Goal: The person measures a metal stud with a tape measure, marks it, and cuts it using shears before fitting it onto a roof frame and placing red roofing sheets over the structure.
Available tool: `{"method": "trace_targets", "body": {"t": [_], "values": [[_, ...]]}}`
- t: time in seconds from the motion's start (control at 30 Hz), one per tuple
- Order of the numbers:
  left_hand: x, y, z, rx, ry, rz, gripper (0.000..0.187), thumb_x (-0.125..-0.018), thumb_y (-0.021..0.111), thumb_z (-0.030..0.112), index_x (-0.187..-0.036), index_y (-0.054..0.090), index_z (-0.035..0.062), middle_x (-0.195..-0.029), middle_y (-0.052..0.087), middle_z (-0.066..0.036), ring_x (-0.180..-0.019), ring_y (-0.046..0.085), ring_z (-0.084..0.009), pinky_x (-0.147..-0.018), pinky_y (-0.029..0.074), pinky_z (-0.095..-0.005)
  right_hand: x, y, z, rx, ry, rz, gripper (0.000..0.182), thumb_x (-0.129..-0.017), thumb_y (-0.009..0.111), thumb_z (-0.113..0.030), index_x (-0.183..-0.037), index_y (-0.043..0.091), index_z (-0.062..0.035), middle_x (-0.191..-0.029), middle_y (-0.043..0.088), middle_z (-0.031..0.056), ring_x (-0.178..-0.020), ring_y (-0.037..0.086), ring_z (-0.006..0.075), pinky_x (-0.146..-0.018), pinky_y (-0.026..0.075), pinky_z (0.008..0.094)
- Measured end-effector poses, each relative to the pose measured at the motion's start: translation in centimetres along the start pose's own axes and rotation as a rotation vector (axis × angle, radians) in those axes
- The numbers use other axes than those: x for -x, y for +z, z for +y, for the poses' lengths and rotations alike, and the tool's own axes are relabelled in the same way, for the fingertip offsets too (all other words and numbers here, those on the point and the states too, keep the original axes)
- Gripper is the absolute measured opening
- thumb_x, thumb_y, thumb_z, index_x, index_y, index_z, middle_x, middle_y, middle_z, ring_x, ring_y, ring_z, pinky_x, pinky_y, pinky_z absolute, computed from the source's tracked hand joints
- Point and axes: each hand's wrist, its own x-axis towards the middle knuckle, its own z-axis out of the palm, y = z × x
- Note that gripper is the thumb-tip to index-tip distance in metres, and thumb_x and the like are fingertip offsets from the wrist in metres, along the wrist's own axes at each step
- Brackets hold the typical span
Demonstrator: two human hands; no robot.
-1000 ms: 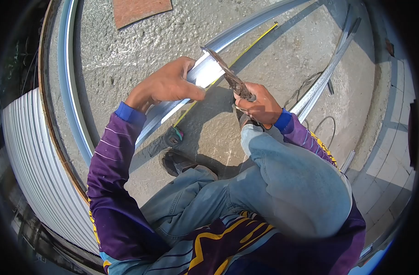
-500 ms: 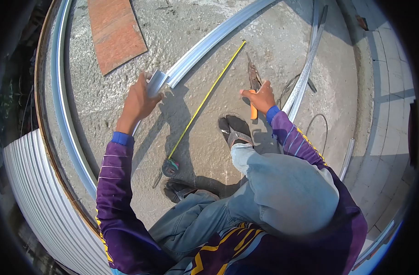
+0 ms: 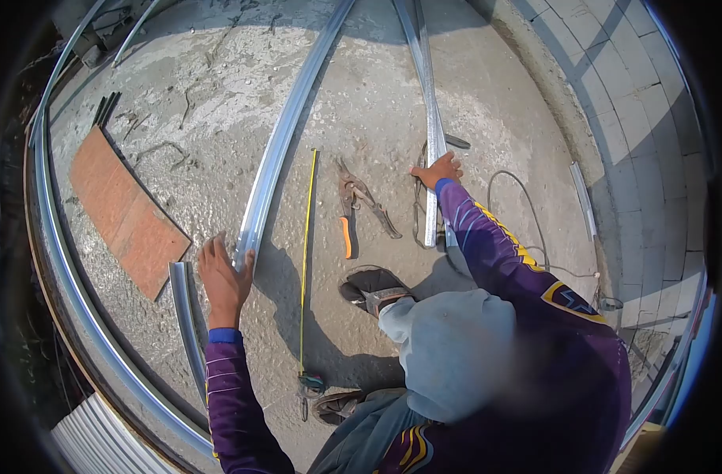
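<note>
My left hand [image 3: 225, 278] is open, fingers spread, its thumb against the near end of a long silver metal channel [image 3: 286, 130]. A short cut piece of channel [image 3: 186, 316] lies to the left of that hand. My right hand [image 3: 440, 171] is closed over a perforated metal strip [image 3: 431, 209], thumb on one side and fingers on the other. Between the hands, tin snips [image 3: 353, 201] with one orange grip lie on the concrete, handles apart. Beside them stretches a yellow tape measure [image 3: 306, 261], its case [image 3: 311, 385] near my foot.
A reddish-brown board [image 3: 124, 209] lies on the rough concrete floor at left. Another long channel [image 3: 84, 316] curves along the left edge. A thin cable [image 3: 527, 189] loops at right, near a grey block wall [image 3: 637, 158]. Corrugated sheet [image 3: 108, 434] shows at lower left.
My right hand has let go of the tin snips and moved onto the perforated strip. My left hand has released the short channel piece, now on the floor. The view has turned right.
</note>
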Motion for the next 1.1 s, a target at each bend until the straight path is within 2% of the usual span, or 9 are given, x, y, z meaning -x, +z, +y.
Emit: {"method": "trace_targets", "body": {"t": [0.2, 0.37, 0.43, 0.47, 0.77, 0.83, 0.93, 1.03, 1.1], "values": [[-4.4, 5.1, 2.1, -0.031, -0.203, -0.316, 0.072, -0.068, 0.081, 0.028, -0.126, 0.048, 0.0002, -0.114, 0.060, -0.021, -0.106, 0.060, -0.0403, -0.089, 0.048, -0.0506, -3.4, -0.3, 4.1, -0.150, -0.028, -0.015, 0.072, -0.071, 0.075, -0.014, -0.128, 0.035, 0.0044, -0.111, 0.063, 0.0279, -0.103, 0.066, 0.0384, -0.090, 0.053, 0.0420], [-3.8, 5.0, 3.9, 0.164, -0.267, -0.484, 0.062, -0.063, 0.081, 0.023, -0.111, 0.053, -0.0037, -0.103, 0.062, -0.025, -0.098, 0.062, -0.0424, -0.087, 0.051, -0.0471, -6.8, -2.2, 9.1, -0.522, 0.031, -0.345, 0.042, -0.068, 0.070, -0.015, -0.098, 0.055, 0.0107, -0.081, 0.068, 0.0246, -0.080, 0.071, 0.0369, -0.068, 0.057, 0.0412], [-2.9, 3.5, 7.6, 0.222, -0.137, -0.385, 0.057, -0.062, 0.081, 0.022, -0.105, 0.054, -0.0035, -0.104, 0.062, -0.025, -0.097, 0.061, -0.0426, -0.086, 0.051, -0.0471, -6.8, -2.6, 12.1, -0.323, -0.134, -0.128, 0.035, -0.068, 0.069, -0.018, -0.089, 0.062, 0.0088, -0.079, 0.069, 0.0221, -0.076, 0.071, 0.0331, -0.065, 0.056, 0.0410], [-3.0, 2.9, 9.8, 0.230, -0.194, -0.535, 0.059, -0.061, 0.083, 0.022, -0.106, 0.054, -0.0040, -0.105, 0.061, -0.026, -0.097, 0.062, -0.0428, -0.085, 0.051, -0.0472, -6.3, -2.7, 13.5, -0.426, -0.156, -0.107, 0.029, -0.066, 0.067, -0.008, -0.092, 0.061, 0.0035, -0.063, 0.060, 0.0085, -0.049, 0.058, 0.0176, -0.045, 0.044, 0.0331], [-0.1, 3.2, 26.9, 0.527, -0.339, -0.824, 0.079, -0.064, 0.084, 0.043, -0.116, 0.051, -0.0059, -0.115, 0.060, -0.029, -0.109, 0.060, -0.0420, -0.089, 0.050, -0.0455, 9.6, -21.3, 22.9, -0.393, -0.019, -0.369, 0.051, -0.062, 0.069, -0.018, -0.107, 0.061, 0.0045, -0.091, 0.066, 0.0234, -0.086, 0.066, 0.0357, -0.078, 0.051, 0.0415], [0.2, 0.0, 32.8, 0.126, -0.338, -0.680, 0.089, -0.067, 0.082, 0.046, -0.128, 0.045, -0.0069, -0.126, 0.053, -0.030, -0.121, 0.051, -0.0429, -0.098, 0.045, -0.0468, 12.8, -25.1, 25.0, -0.351, -0.047, -0.354, 0.051, -0.062, 0.070, -0.018, -0.107, 0.060, 0.0041, -0.094, 0.066, 0.0246, -0.090, 0.066, 0.0373, -0.081, 0.050, 0.0422], [3.8, 4.4, 30.0, 0.581, -0.146, -0.840, 0.094, -0.069, 0.081, 0.046, -0.135, 0.040, -0.0077, -0.127, 0.050, -0.029, -0.122, 0.048, -0.0442, -0.102, 0.041, -0.0483, 18.8, -29.3, 31.2, -0.351, -0.079, -0.293, 0.051, -0.064, 0.070, -0.018, -0.108, 0.059, 0.0031, -0.096, 0.066, 0.0258, -0.095, 0.065, 0.0409, -0.082, 0.051, 0.0443], [3.9, -12.8, 35.7, 0.668, 0.120, -0.725, 0.073, -0.071, 0.081, 0.026, -0.125, 0.048, -0.0120, -0.114, 0.055, -0.032, -0.109, 0.055, -0.0451, -0.095, 0.045, -0.0482, 27.9, -35.1, 35.2, -0.376, 0.024, -0.359, 0.050, -0.068, 0.071, -0.020, -0.111, 0.056, 0.0009, -0.100, 0.066, 0.0261, -0.095, 0.063, 0.0433, -0.085, 0.050, 0.0477], [5.3, -19.6, 35.4, 0.557, 0.385, -0.594, 0.057, -0.071, 0.083, 0.017, -0.115, 0.057, -0.0058, -0.105, 0.061, -0.017, -0.088, 0.060, -0.0268, -0.075, 0.052, -0.0368, 34.1, -38.7, 36.2, -0.384, 0.092, -0.333, 0.047, -0.071, 0.069, -0.025, -0.109, 0.057, -0.0006, -0.097, 0.066, 0.0243, -0.095, 0.064, 0.0421, -0.084, 0.050, 0.0485]]}}
